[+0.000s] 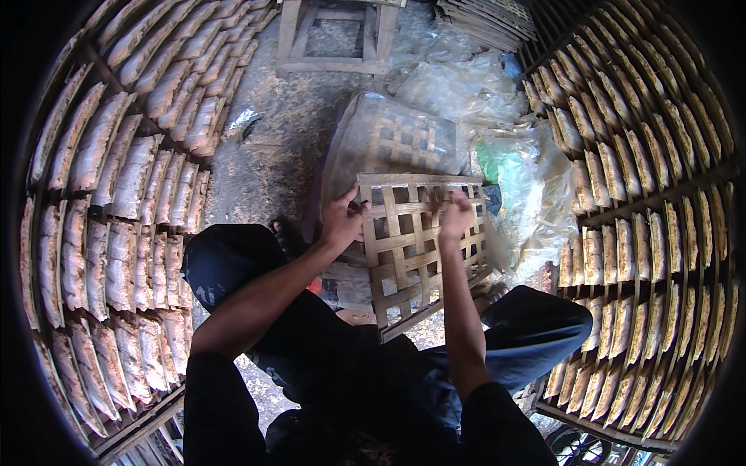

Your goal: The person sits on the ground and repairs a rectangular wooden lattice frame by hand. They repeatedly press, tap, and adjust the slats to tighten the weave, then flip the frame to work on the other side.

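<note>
A square tray of woven bamboo strips (392, 266) stands tilted between my knees, its open lattice facing up toward me. My left hand (344, 217) grips the upper part of its left edge, fingers curled round the frame. Over the upper right part of the lattice, my right hand (455, 216) has its fingers curled; something brown and blurred shows beside them, and I cannot make out what they hold. Behind the tray lies a similar lattice under cloudy clear plastic (392, 128).
Tall racks of tightly packed slats with pale, crusted stuff stand at left (116, 264) and right (637, 248). Crumpled plastic sheeting (528, 202) lies at my right front. A wooden stool (330, 62) is at the far end, beside stacked slatted pieces (486, 19) on the speckled floor (256, 171).
</note>
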Available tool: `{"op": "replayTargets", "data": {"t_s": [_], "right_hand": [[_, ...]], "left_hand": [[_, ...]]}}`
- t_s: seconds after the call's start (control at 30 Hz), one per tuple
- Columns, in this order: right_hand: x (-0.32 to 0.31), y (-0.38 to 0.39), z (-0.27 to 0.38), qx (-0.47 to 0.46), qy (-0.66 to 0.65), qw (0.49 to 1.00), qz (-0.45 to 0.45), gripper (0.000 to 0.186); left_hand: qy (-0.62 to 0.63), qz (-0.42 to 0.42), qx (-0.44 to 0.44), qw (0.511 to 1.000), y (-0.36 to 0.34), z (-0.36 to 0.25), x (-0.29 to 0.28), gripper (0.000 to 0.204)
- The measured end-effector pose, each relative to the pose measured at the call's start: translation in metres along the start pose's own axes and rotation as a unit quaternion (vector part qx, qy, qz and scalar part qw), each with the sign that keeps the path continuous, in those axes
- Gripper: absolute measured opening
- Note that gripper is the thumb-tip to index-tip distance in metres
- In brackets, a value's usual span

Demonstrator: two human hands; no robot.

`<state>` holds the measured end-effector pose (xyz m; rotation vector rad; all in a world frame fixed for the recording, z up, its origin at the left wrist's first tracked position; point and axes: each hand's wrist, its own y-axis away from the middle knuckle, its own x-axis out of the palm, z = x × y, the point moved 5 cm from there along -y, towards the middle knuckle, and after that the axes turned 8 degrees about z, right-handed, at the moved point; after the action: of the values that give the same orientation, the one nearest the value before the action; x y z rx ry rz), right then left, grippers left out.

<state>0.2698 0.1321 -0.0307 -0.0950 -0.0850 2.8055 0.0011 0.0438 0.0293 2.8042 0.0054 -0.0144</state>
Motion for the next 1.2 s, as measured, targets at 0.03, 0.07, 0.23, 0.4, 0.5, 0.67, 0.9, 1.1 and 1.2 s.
{"op": "replayTargets", "data": {"t_s": [0.03, 0.07, 0.23, 0.4, 0.5, 0.67, 0.9, 1.1, 1.2], "right_hand": [[-0.014, 0.008, 0.017, -0.062, -0.123, 0.989, -0.056, 0.019], [-0.031, 0.006, 0.027, 0.084, -0.237, 0.954, -0.161, 0.036], [-0.046, -0.001, 0.034, 0.187, -0.014, 0.982, -0.019, 0.04], [0.016, 0.012, 0.015, 0.3, 0.017, 0.923, 0.241, 0.021], [0.035, 0.009, 0.005, 0.383, -0.035, 0.88, 0.277, 0.013], [0.05, 0.002, -0.009, 0.485, -0.205, 0.795, 0.301, 0.01], [0.056, -0.003, -0.02, 0.516, -0.254, 0.777, 0.256, 0.01], [0.056, -0.001, -0.023, 0.523, -0.271, 0.776, 0.225, 0.012], [0.055, -0.004, -0.031, 0.538, -0.291, 0.753, 0.243, 0.013]], "left_hand": [[0.003, -0.012, -0.002, 1.0, 0.002, 0.003, -0.007, 0.06], [0.001, -0.019, 0.002, 1.0, 0.002, 0.005, -0.012, 0.06], [0.017, 0.005, -0.01, 1.0, -0.001, 0.008, -0.005, 0.059], [0.01, -0.024, 0.019, 0.999, -0.002, 0.002, -0.005, 0.053], [0.011, -0.022, 0.014, 1.0, -0.001, -0.001, -0.003, 0.053], [0.0, -0.022, 0.012, 1.0, 0.002, -0.003, -0.004, 0.054], [0.004, -0.013, 0.006, 1.0, 0.002, -0.006, -0.003, 0.055], [-0.062, -0.031, 0.004, 0.998, 0.004, -0.005, -0.005, 0.051], [-0.051, -0.039, 0.006, 0.998, -0.003, 0.013, -0.005, 0.052]]}}
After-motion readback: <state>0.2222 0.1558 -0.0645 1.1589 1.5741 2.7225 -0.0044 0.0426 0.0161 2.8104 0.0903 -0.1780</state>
